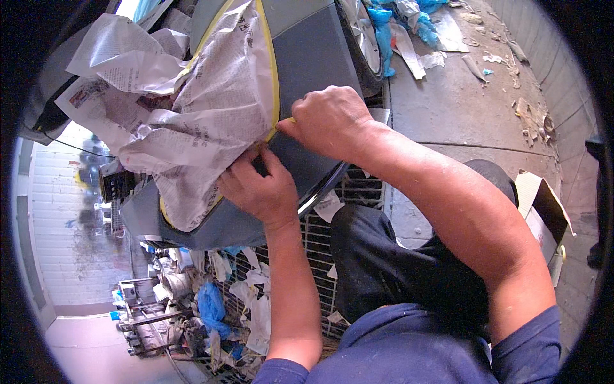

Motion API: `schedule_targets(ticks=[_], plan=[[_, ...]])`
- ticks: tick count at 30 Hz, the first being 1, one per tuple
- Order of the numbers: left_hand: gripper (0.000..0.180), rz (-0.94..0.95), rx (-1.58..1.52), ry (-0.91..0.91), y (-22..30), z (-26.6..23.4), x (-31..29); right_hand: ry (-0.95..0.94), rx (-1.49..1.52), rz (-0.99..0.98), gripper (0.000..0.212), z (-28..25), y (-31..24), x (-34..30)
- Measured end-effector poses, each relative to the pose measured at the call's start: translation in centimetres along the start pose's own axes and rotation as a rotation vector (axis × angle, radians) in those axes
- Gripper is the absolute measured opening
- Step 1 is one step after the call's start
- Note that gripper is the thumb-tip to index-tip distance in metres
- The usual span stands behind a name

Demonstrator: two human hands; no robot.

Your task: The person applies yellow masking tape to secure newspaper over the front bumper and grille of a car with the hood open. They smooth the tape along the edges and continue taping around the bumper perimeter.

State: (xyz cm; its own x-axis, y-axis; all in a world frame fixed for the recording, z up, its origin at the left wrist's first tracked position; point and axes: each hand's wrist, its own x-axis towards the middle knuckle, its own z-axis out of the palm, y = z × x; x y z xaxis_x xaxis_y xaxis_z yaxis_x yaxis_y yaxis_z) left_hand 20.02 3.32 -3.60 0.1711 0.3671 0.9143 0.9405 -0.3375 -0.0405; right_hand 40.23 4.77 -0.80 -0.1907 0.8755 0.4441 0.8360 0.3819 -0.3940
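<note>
- At the lower edge, a navy fabric shirt (396, 345) and dark trousers (390, 269) fill the near view.
- Thumb against curled fingers, the right hand (326, 121) has a closed grip on yellow tape (275, 83), a thin, smooth strip.
- Bent against the paper's lower edge is the left hand (259, 189); whether its grip pinches anything, I cannot tell.
- Under the hands, crumpled printed paper (198, 115) lies over a smooth, curved grey vehicle panel (313, 57), tape along its edge.
- Right of the knee, an open cardboard box (530, 187) has raised flaps; its contents are unclear.
- Beneath, a slatted grate (361, 185) bears wrinkled blue plastic (211, 307).
</note>
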Motion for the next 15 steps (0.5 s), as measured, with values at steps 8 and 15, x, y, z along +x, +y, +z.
schedule_targets(ticks=[8, 15], plan=[[0.018, 0.136, 0.169, -0.058, 0.4, 0.6, 0.9, -0.019, 0.011, -0.005, 0.057, 0.0, 0.3, 0.1], [0.022, 0.163, 0.198, -0.109, -0.1, 0.3, 1.3, -0.077, -0.072, -0.073, 0.051, -1.4, 2.0, 0.0]])
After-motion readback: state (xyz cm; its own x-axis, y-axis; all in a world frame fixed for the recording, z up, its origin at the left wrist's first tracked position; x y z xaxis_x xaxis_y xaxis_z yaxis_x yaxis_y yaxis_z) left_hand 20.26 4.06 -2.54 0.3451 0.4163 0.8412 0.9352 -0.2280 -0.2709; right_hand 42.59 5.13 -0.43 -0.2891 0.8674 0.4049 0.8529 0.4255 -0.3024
